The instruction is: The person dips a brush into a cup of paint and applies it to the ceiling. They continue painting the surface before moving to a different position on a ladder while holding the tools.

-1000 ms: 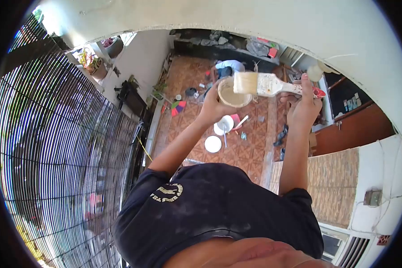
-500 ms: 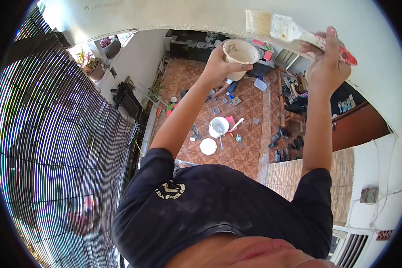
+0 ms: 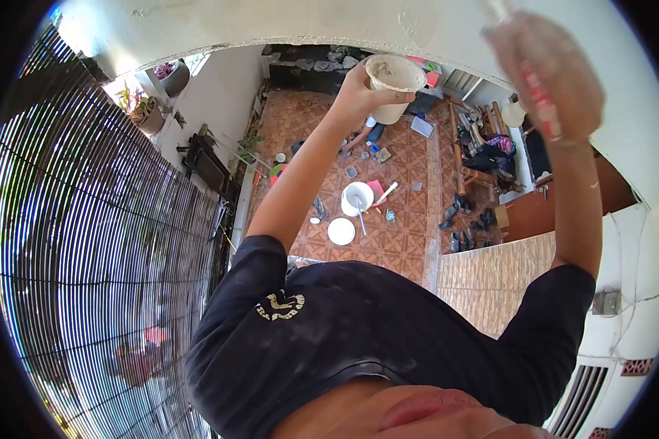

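Note:
At the top centre my left hand (image 3: 360, 95) is wrapped round a whitish cup (image 3: 392, 86) with pale, crusted material inside. The cup's mouth tilts toward the camera. My right hand (image 3: 549, 73), blurred by motion, is closed round the brush (image 3: 538, 99) at the upper right, close to the white wall. Part of the red and white handle shows along the palm; the bristles are out of sight past the top edge. Above both hands runs the pale wall surface (image 3: 307, 18) with a rough lower edge.
Far below, a white bucket (image 3: 351, 199) and a white round lid (image 3: 341, 231) stand on the tiled floor (image 3: 395, 249). Another person's arm (image 3: 357, 140) shows beyond the cup. Slatted blinds (image 3: 95, 241) hang left; a wooden rack (image 3: 458, 146) and shoes (image 3: 461, 219) are right.
My right hand has moved right and up with the brush, whose bristles have left the view. My left hand and the cup have barely shifted.

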`<state>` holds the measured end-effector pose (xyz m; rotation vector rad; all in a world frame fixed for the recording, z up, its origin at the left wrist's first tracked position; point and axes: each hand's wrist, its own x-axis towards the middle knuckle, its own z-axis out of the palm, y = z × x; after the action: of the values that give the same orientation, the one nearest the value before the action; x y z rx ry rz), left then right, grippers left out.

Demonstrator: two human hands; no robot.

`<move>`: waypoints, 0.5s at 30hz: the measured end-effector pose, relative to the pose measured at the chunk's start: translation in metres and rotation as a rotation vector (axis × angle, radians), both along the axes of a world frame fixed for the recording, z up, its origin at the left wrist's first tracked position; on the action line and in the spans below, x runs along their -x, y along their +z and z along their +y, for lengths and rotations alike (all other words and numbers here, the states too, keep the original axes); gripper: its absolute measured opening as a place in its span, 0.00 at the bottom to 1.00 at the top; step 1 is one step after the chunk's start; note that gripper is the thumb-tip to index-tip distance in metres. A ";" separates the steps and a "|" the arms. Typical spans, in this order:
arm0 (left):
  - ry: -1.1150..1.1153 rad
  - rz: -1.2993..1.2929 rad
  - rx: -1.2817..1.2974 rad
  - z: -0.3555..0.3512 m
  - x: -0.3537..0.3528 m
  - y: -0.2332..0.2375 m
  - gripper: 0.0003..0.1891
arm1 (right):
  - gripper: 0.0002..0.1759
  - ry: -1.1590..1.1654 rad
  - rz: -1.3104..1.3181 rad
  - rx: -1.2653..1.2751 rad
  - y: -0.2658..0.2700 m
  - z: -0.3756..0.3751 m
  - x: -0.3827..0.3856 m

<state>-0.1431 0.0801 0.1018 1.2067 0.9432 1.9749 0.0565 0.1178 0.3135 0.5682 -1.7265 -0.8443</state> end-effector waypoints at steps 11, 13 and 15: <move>-0.040 -0.060 0.036 -0.018 -0.006 -0.016 0.36 | 0.14 -0.019 -0.326 0.276 -0.084 -0.018 -0.007; -0.011 -0.038 0.033 -0.016 -0.007 -0.016 0.34 | 0.11 -0.036 -0.467 0.390 -0.070 -0.021 -0.005; -0.016 0.029 0.062 -0.015 -0.006 -0.013 0.33 | 0.08 -0.015 -0.469 0.353 -0.053 0.000 0.010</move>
<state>-0.1368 0.0649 0.0889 1.2070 0.9990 1.9063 0.0467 0.1180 0.2608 0.5385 -2.2474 -0.4130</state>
